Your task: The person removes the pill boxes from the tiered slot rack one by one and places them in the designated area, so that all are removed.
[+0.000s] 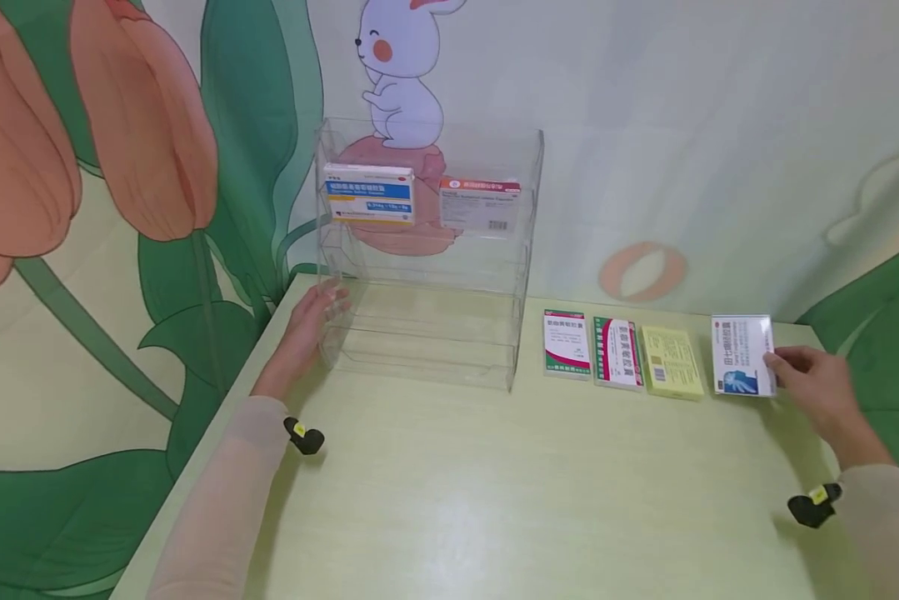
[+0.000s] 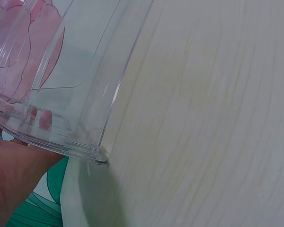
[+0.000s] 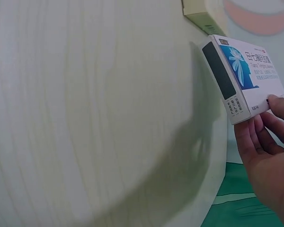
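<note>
In the head view my left hand (image 1: 316, 315) holds the left side of a clear plastic tiered rack (image 1: 427, 374). The left wrist view shows some fingertips through the rack's see-through wall (image 2: 114, 101). At the right, my right hand (image 1: 820, 387) pinches a white medicine box (image 1: 741, 346) with a blue picture by its right edge. In the right wrist view the thumb lies on the printed face of this box (image 3: 255, 78), fingers behind, and the box is tilted over the table.
A blue-and-white medicine box (image 1: 370, 196) and a white box with a red-orange band (image 1: 479, 206) stand in the rack's upper tier. A white-green box (image 1: 566, 342), a red-and-white box (image 1: 618, 354) and a yellow box (image 1: 671, 362) lie in a row. A printed curtain (image 1: 681, 150) hangs behind.
</note>
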`<state>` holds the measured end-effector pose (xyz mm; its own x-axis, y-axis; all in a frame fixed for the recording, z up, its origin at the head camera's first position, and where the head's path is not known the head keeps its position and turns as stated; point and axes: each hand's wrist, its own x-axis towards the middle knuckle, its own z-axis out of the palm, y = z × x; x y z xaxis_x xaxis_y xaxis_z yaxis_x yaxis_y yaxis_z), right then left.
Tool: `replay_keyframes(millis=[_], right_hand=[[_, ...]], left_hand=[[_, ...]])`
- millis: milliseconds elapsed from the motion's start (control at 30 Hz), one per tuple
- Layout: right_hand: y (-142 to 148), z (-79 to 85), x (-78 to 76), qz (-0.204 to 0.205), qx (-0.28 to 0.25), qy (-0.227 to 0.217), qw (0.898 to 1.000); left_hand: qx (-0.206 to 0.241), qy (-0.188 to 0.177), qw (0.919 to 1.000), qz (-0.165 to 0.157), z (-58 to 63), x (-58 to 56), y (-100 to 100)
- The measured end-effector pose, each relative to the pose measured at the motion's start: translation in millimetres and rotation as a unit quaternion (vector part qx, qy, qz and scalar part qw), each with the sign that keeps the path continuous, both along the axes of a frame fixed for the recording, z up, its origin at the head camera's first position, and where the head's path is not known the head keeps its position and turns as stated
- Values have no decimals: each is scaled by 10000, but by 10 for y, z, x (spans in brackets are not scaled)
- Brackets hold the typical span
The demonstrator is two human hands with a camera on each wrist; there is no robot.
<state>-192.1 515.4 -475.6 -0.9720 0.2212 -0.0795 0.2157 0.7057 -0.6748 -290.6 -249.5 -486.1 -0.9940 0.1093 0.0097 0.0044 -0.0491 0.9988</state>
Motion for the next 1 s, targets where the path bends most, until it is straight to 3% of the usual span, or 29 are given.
replay_keyframes(millis=[200,567,1000], right_hand=[[54,-132,33,-11,-111,-132,9999],[11,-241,-105,-762,-345,-397,9957],[4,-296,-110,-834,-142,-730,9937]], left_hand=[[-200,-45,9998,-56,-22,15,1],[-330,-21,9994,-37,35,34,-10],[-305,-84,9995,41,7,13,-10]])
